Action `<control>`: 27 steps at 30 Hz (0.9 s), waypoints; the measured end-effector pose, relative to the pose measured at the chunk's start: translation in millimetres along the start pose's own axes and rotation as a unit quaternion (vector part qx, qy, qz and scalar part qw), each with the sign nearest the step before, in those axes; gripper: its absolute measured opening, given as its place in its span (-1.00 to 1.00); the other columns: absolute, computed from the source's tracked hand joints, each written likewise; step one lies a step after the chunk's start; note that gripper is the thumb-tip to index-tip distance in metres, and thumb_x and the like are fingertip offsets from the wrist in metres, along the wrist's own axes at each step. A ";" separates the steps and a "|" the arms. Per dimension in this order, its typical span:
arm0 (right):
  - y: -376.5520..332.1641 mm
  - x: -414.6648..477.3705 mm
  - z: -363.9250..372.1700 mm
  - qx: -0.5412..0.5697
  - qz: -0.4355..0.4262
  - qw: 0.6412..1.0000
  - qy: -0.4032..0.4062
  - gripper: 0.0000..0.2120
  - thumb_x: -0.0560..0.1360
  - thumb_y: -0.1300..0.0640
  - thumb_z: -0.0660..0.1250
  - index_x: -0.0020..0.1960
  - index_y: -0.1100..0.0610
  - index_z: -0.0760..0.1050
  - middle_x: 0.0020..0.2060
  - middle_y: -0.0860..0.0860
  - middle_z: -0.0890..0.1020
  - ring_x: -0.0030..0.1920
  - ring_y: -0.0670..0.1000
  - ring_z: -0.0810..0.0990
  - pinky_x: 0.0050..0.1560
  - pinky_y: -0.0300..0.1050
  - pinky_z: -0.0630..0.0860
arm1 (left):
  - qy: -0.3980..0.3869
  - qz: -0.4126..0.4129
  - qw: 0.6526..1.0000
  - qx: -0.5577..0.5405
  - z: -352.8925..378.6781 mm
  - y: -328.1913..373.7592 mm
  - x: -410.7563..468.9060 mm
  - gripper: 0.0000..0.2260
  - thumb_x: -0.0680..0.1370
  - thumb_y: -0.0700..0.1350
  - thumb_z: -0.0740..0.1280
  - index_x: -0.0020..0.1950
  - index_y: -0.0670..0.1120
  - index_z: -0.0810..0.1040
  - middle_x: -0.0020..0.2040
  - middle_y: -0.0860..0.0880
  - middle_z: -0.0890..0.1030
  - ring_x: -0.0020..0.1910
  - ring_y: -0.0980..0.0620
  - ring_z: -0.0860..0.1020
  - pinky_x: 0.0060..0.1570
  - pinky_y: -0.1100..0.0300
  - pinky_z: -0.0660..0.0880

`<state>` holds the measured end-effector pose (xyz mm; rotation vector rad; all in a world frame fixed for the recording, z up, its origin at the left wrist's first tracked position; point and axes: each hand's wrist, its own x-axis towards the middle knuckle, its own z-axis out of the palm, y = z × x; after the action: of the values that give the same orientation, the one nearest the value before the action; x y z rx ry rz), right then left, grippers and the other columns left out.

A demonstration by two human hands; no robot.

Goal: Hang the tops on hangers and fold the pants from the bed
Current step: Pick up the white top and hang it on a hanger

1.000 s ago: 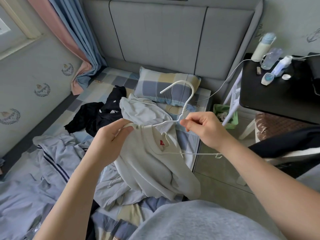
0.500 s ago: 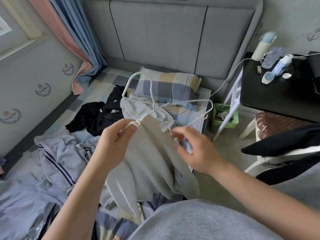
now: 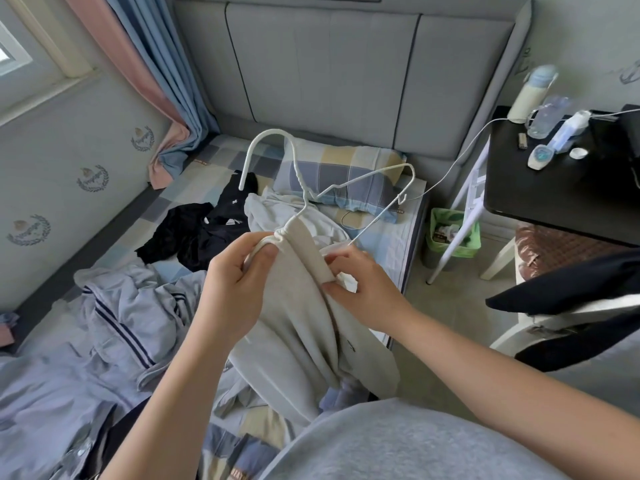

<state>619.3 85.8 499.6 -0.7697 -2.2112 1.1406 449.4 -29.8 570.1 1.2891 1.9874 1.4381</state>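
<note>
Left hand [image 3: 239, 282] closed in a pinch on the bunched edge of the top [image 3: 304, 327], at the point where one arm of the hanger [image 3: 300, 188] enters the cloth. Right hand [image 3: 367, 292] gripping a fold of the same top, just beside. Hanger hook raised, other arm bare. Top held above the bed [image 3: 388, 244], lower part draping down. Black clothes [image 3: 194, 233] heaped beyond.

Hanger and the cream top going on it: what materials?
Hanger: looks like thin metal wire with a white coating, judging by the twisted neck and slim bends; paint or plastic, cannot tell. Cream top: soft matte knit, probably cotton-like; it drapes and bunches where the left hand grips it.
</note>
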 end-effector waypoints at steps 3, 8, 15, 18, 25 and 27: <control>3.4 -10.5 1.8 0.057 0.061 0.993 -0.089 -0.89 0.59 0.20 0.31 -0.02 0.00 0.46 -0.21 -0.31 0.48 -0.13 -0.25 0.44 -0.03 -0.34 0.34 | -0.002 0.007 1.000 -0.013 -1.1 1.4 0.9 -0.83 0.66 -0.19 0.29 0.06 0.03 0.65 -0.33 0.10 0.55 -0.33 0.25 0.43 -0.29 0.45 0.34; 38.0 -12.5 -6.1 -0.174 0.158 0.946 -0.225 -0.74 0.60 -0.09 0.25 0.05 0.10 0.53 -0.12 -0.06 0.58 0.01 0.04 0.52 0.15 -0.03 0.38 | -0.004 0.020 1.000 -0.013 -11.5 2.4 4.7 -0.83 0.65 -0.19 0.30 0.03 0.05 0.64 -0.38 0.19 0.48 -0.39 0.25 0.37 -0.36 0.45 0.29; 87.8 -11.3 -65.0 -0.363 0.081 0.921 -0.116 -0.76 0.57 -0.16 0.28 0.11 -0.08 0.61 0.13 -0.21 0.60 0.40 -0.11 0.35 0.46 0.24 -0.38 | -0.035 -0.008 0.999 0.033 -54.3 -18.3 11.5 -0.80 0.50 0.17 0.28 -0.04 0.16 0.65 -0.26 -0.15 0.53 -0.28 0.06 0.41 -0.28 0.13 0.31; 87.1 -6.6 -87.4 -0.391 0.061 0.915 -0.077 -0.82 0.58 -0.14 0.29 0.04 -0.11 0.62 0.17 -0.27 0.59 0.47 -0.05 0.31 0.45 0.24 -0.39 | -0.074 -0.026 0.994 0.079 -63.0 -26.0 14.1 -0.69 0.48 0.23 0.26 0.02 0.08 0.64 -0.26 -0.22 0.52 -0.31 0.01 0.40 -0.24 0.11 0.32; 36.4 7.7 -111.6 -0.213 0.062 0.974 -0.049 -0.86 0.62 0.14 0.27 -0.07 0.13 0.55 -0.11 -0.02 0.59 -0.02 0.11 0.57 0.02 0.06 0.47 | -0.119 -0.049 0.981 0.147 -54.2 -29.8 14.5 -0.91 0.61 0.02 0.34 -0.04 0.07 0.62 -0.42 -0.03 0.44 -0.47 0.14 0.32 -0.44 0.25 0.31; 6.2 11.9 -102.0 -0.159 -0.003 0.986 -0.038 -0.90 0.62 0.20 0.30 -0.04 0.12 0.57 0.00 0.03 0.63 0.04 0.06 0.59 0.09 -0.02 0.47 | -0.141 -0.038 0.978 0.149 -39.7 -22.6 12.4 -0.89 0.62 -0.03 0.33 -0.07 -0.01 0.60 -0.42 -0.05 0.42 -0.48 0.15 0.29 -0.48 0.28 0.27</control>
<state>681.4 152.2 547.9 -0.8592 -2.4940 0.8342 403.9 -42.7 568.9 1.4283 2.0828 0.8859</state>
